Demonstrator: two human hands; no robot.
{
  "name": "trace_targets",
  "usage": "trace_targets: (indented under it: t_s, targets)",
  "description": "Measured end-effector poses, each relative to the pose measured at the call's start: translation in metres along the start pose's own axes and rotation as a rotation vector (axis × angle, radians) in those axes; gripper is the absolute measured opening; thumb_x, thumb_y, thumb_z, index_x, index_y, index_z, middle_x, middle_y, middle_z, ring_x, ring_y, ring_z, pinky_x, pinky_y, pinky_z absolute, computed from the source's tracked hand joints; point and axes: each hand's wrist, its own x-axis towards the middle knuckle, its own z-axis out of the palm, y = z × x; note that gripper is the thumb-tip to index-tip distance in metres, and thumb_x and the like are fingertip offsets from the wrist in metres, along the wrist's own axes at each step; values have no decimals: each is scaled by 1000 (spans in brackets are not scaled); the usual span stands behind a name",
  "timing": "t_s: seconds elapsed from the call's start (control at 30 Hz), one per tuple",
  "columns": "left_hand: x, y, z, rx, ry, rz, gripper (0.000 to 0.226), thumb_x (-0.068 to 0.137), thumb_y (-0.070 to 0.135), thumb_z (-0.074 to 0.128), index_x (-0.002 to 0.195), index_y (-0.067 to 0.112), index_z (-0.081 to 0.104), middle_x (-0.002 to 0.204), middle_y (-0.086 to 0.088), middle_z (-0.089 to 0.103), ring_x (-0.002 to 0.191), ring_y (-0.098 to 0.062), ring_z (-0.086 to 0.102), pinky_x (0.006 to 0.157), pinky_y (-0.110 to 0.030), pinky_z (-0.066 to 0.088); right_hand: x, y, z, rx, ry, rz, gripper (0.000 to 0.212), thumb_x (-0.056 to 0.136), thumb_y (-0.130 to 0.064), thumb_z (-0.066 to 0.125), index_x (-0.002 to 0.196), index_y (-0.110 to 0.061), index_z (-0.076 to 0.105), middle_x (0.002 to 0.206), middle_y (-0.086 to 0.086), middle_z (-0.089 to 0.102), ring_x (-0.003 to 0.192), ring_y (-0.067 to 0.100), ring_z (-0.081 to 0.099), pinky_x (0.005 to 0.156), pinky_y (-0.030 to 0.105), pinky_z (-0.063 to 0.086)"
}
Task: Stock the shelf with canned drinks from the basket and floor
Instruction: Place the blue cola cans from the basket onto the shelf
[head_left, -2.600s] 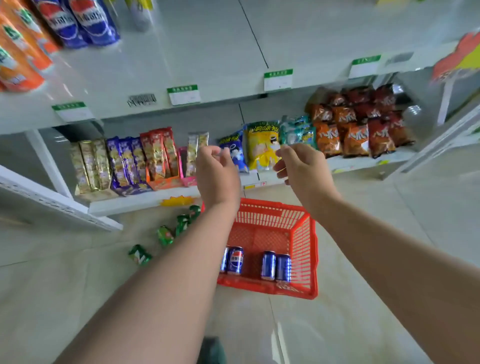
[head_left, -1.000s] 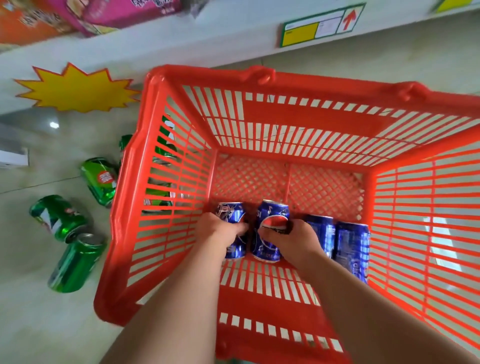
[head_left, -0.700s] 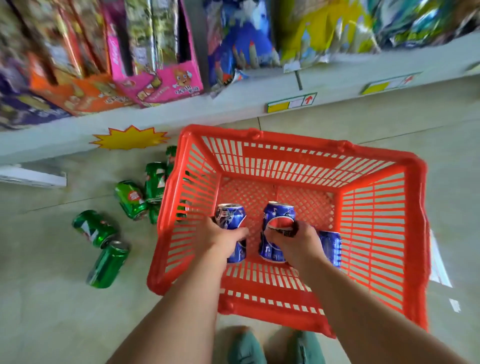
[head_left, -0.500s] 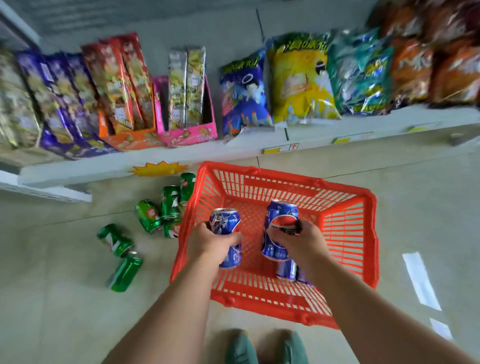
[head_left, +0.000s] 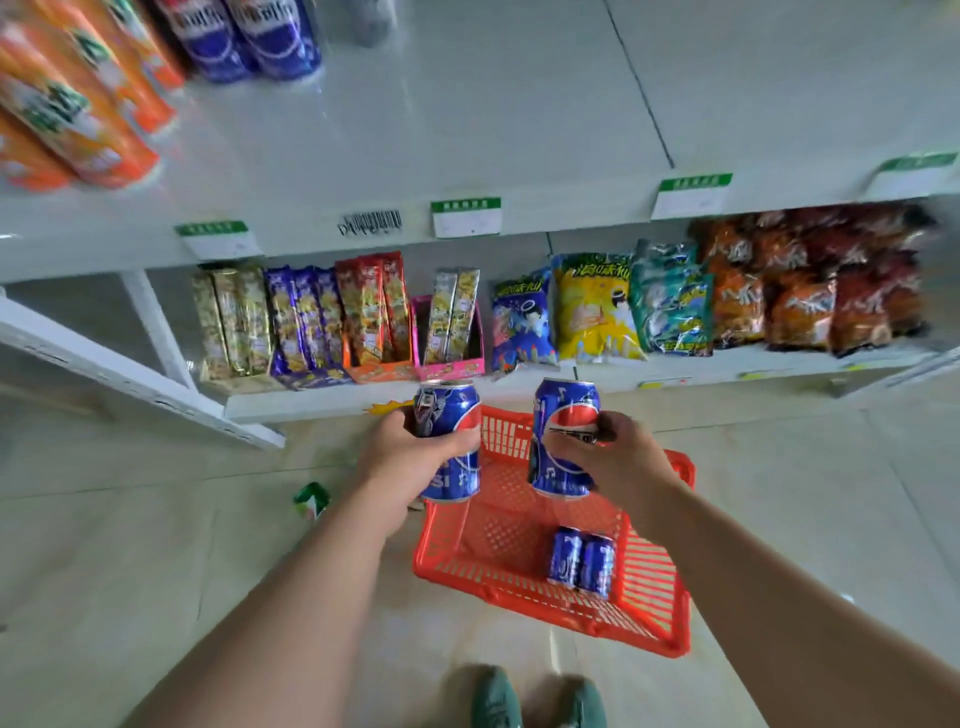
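Observation:
My left hand (head_left: 410, 467) grips an upright blue cola can (head_left: 448, 415), and my right hand (head_left: 618, 462) grips a second blue cola can (head_left: 563, 415). Both cans hang above the red basket (head_left: 660, 618) on the floor. Two more blue cans (head_left: 581, 562) lie side by side inside the basket. One green can (head_left: 310, 500) shows on the floor left of my left arm; the other green cans are hidden. The white upper shelf (head_left: 467, 135) holds blue cans (head_left: 244, 36) and orange cans (head_left: 78, 114) at its far left.
The lower shelf carries snack packets (head_left: 332, 317) and chip bags (head_left: 727, 296). Price tags (head_left: 467, 218) line the upper shelf's front edge. A white bracket (head_left: 130, 374) juts out at the left. My green shoes (head_left: 535, 701) stand just behind the basket.
Both hands took a blue can each from the basket and lifted them up. My view rose from the basket to the shelves.

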Motion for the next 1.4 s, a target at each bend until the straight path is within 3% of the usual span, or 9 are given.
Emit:
trace_targets:
  t_s: [0.17, 0.33, 0.43, 0.7, 1.1, 1.23, 1.27, 1.33, 1.4]
  targets:
    - [-46, 32, -28, -41, 15, 86, 48, 60, 30, 87, 101, 19, 65, 93, -1, 72, 80, -17, 69, 68, -30, 55, -31, -49, -5, -31, -45, -50, 42, 66, -37, 86, 99, -18, 67, 95, 4, 72, 91, 25, 71, 85, 47, 58]
    - [-82, 81, -63, -54, 95, 213, 42, 63, 33, 85, 96, 25, 60, 93, 5, 67, 79, -8, 64, 60, -23, 48, -60, -102, -16, -16, -58, -104, 40, 73, -28, 85, 104, -14, 64, 99, 6, 71, 87, 23, 69, 70, 38, 58]
    - [-91, 117, -87, -74, 190, 301, 40, 64, 31, 85, 92, 23, 58, 91, 5, 66, 79, -11, 64, 62, -25, 50, -67, -128, -12, -12, -62, -129, 43, 71, -30, 86, 106, -14, 66, 99, 5, 72, 91, 24, 71, 82, 44, 60]
    - [-56, 182, -140, -79, 517, 507, 60, 64, 32, 84, 112, 16, 51, 100, 5, 58, 87, -15, 56, 76, -27, 46, -61, -170, 35, 5, -166, -216, 49, 67, -33, 87, 109, -20, 65, 96, 1, 75, 86, 15, 73, 82, 36, 60]
    - [67, 203, -199, -98, 265, 587, 71, 70, 23, 83, 128, 20, 42, 112, 10, 51, 105, -10, 50, 89, -26, 36, -11, -253, 90, 92, -106, -325, 46, 73, -24, 84, 113, -17, 64, 98, 3, 76, 88, 16, 73, 68, 28, 57]
    - [80, 199, -203, -126, 204, 655, 72, 69, 18, 83, 127, 23, 41, 113, 14, 53, 94, 3, 52, 78, -8, 36, -2, -270, 99, 116, -37, -354, 46, 72, -24, 84, 113, -16, 64, 96, 3, 76, 91, 20, 73, 74, 35, 59]
    - [85, 197, -200, -141, 245, 658, 79, 62, 24, 87, 126, 20, 40, 116, 10, 55, 96, 0, 55, 77, -8, 39, 1, -274, 100, 125, -19, -367, 44, 73, -23, 83, 113, -16, 64, 97, 3, 75, 92, 20, 72, 74, 33, 58]
    - [94, 194, -192, -172, 375, 645, 97, 44, 43, 88, 124, 13, 43, 122, -3, 57, 103, -16, 59, 87, -26, 50, 6, -281, 101, 130, 22, -399, 40, 75, -21, 82, 111, -17, 65, 97, 2, 75, 92, 18, 72, 71, 26, 54]
    - [102, 189, -183, -224, 478, 662, 87, 48, 39, 88, 118, 10, 46, 118, -9, 58, 101, -23, 61, 89, -37, 52, 12, -286, 102, 145, 60, -421, 39, 75, -19, 82, 110, -16, 66, 98, 2, 75, 93, 18, 72, 73, 27, 54]
